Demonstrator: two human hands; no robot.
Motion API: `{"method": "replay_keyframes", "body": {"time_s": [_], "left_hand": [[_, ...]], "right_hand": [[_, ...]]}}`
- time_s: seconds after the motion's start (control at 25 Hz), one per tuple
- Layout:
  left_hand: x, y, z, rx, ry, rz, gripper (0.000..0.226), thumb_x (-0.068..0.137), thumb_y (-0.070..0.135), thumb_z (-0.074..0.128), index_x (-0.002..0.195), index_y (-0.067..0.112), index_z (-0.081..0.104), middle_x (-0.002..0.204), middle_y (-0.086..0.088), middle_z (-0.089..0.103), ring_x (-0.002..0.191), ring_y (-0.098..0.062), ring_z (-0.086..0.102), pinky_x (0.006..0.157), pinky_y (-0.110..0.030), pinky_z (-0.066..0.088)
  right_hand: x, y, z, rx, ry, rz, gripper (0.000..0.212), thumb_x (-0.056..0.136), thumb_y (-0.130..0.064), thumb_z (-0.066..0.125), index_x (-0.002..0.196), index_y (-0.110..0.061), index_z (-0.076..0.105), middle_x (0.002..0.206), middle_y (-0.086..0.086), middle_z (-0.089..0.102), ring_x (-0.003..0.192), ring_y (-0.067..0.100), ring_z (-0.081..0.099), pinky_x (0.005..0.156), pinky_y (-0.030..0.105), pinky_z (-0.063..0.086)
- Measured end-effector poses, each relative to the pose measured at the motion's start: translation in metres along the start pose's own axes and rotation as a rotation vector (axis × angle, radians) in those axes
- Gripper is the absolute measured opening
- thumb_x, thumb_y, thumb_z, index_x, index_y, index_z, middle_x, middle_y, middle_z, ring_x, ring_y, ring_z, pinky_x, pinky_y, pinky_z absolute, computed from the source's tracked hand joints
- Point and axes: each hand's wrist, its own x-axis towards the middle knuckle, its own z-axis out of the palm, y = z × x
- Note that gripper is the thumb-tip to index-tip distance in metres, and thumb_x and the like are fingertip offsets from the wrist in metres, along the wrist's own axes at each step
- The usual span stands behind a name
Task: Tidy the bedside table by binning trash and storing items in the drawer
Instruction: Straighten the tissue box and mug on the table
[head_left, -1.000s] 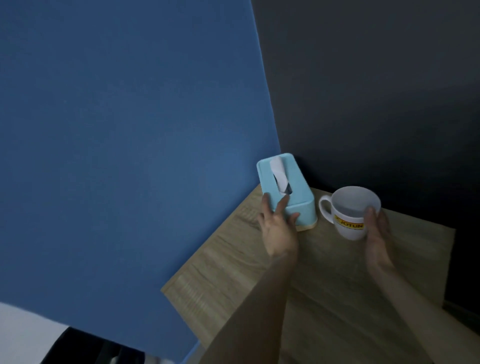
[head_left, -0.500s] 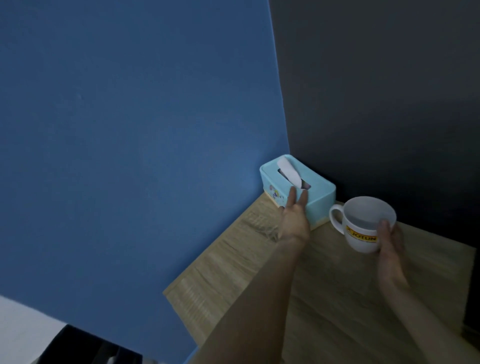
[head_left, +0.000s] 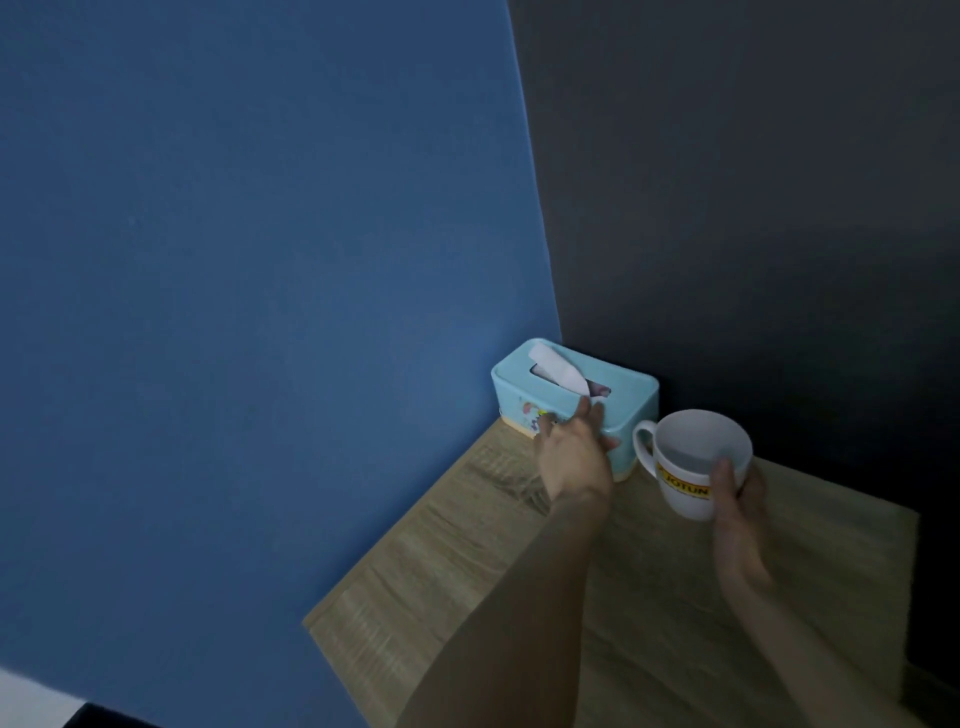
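Observation:
A light blue tissue box (head_left: 626, 397) with a white tissue (head_left: 558, 370) sticking out of its slot stands at the back corner of the wooden bedside table (head_left: 493, 597), close to both walls. My left hand (head_left: 574, 454) rests against the box's front side with fingers stretched out. Just right of the box is a white mug (head_left: 693, 457) with a yellow label. My right hand (head_left: 737, 514) grips the mug's near side, thumb on its front. I cannot tell whether the mug touches the tabletop.
A blue wall (head_left: 260, 312) runs along the table's left edge and a dark grey wall (head_left: 753, 208) stands behind it. Bare wood lies between my forearms and the front edge.
The tissue box has turned, long side now facing me, and slid back into the corner under my left hand. My right hand has kept hold of the mug.

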Motion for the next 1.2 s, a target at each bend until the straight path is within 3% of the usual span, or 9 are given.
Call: {"method": "replay_keyframes", "body": {"time_s": [0.2,0.32,0.4,0.52,0.64,0.72,0.88,1.12,1.2], "left_hand": [[0.013,-0.005,0.012,0.231,-0.034,0.099,0.047,0.097,0.018,0.046,0.142,0.031,0.037,0.158,-0.001,0.018,0.147,-0.039,0.002,0.119,-0.047,0.011],[0.013,-0.005,0.013,0.19,-0.083,0.072,0.055,0.096,0.007,0.046,0.144,0.03,0.035,0.159,0.001,0.009,0.146,-0.039,-0.001,0.116,-0.047,0.022],[0.01,-0.004,0.006,0.037,-0.089,0.11,0.056,0.096,0.002,0.044,0.145,0.025,0.034,0.159,0.0,0.012,0.146,-0.026,0.011,0.112,-0.031,0.037],[0.002,0.003,-0.004,-0.293,-0.06,0.068,0.05,0.099,-0.004,0.034,0.147,0.001,0.023,0.159,-0.008,0.013,0.115,0.02,0.037,0.064,0.011,0.033],[0.003,0.0,-0.004,-0.376,-0.067,0.04,0.048,0.101,0.003,0.036,0.148,0.003,0.026,0.161,-0.006,0.007,0.14,0.002,0.022,0.068,0.015,0.028],[0.013,-0.005,0.004,-0.357,-0.145,0.027,0.051,0.1,0.01,0.042,0.149,0.015,0.028,0.161,-0.006,0.004,0.148,-0.024,0.007,0.104,-0.004,0.028],[0.019,-0.007,0.001,-0.3,-0.172,-0.016,0.053,0.094,0.02,0.056,0.143,0.022,0.037,0.155,-0.009,0.023,0.142,-0.032,0.022,0.111,-0.034,0.03],[0.025,-0.011,0.007,-0.261,-0.141,0.063,0.054,0.095,0.011,0.052,0.146,0.016,0.034,0.158,-0.006,0.017,0.142,-0.031,0.023,0.105,-0.018,0.04],[0.026,-0.014,0.007,-0.227,-0.139,0.058,0.051,0.096,0.013,0.05,0.145,0.021,0.037,0.16,-0.004,0.011,0.145,-0.032,0.015,0.113,-0.027,0.032]], "right_hand": [[0.001,-0.006,0.002,-0.003,-0.009,0.013,0.051,0.094,-0.031,0.041,0.141,-0.013,0.03,0.138,0.014,0.044,0.113,0.019,0.044,0.09,0.03,0.032],[0.001,-0.008,0.002,0.018,-0.029,0.028,0.052,0.094,-0.032,0.04,0.141,-0.013,0.029,0.137,0.014,0.044,0.111,0.017,0.043,0.089,0.03,0.031],[0.001,-0.008,0.003,0.02,-0.046,0.03,0.055,0.093,-0.036,0.042,0.141,-0.014,0.029,0.136,0.014,0.044,0.11,0.017,0.043,0.089,0.032,0.032],[0.002,-0.009,0.003,0.015,-0.049,0.024,0.089,0.07,-0.066,0.053,0.14,-0.014,0.032,0.132,0.012,0.047,0.111,0.021,0.046,0.091,0.036,0.036],[0.007,-0.013,0.001,-0.01,-0.086,0.044,0.095,0.067,-0.075,0.05,0.139,-0.016,0.032,0.128,0.01,0.048,0.112,0.024,0.046,0.094,0.039,0.037],[0.01,-0.015,-0.002,-0.002,-0.105,0.036,0.057,0.091,-0.041,0.045,0.14,-0.014,0.031,0.133,0.015,0.045,0.11,0.022,0.045,0.091,0.036,0.034],[0.014,-0.016,-0.004,-0.005,-0.106,0.046,0.048,0.094,-0.024,0.042,0.14,-0.012,0.032,0.136,0.016,0.044,0.108,0.018,0.043,0.089,0.032,0.033],[0.019,-0.017,-0.004,-0.037,-0.139,0.057,0.054,0.093,-0.025,0.043,0.143,-0.012,0.026,0.139,0.015,0.042,0.109,0.018,0.043,0.09,0.031,0.033],[0.021,-0.014,-0.005,-0.07,-0.157,0.065,0.061,0.09,-0.024,0.05,0.144,-0.015,0.023,0.14,0.014,0.04,0.116,0.023,0.043,0.09,0.033,0.033]]}}
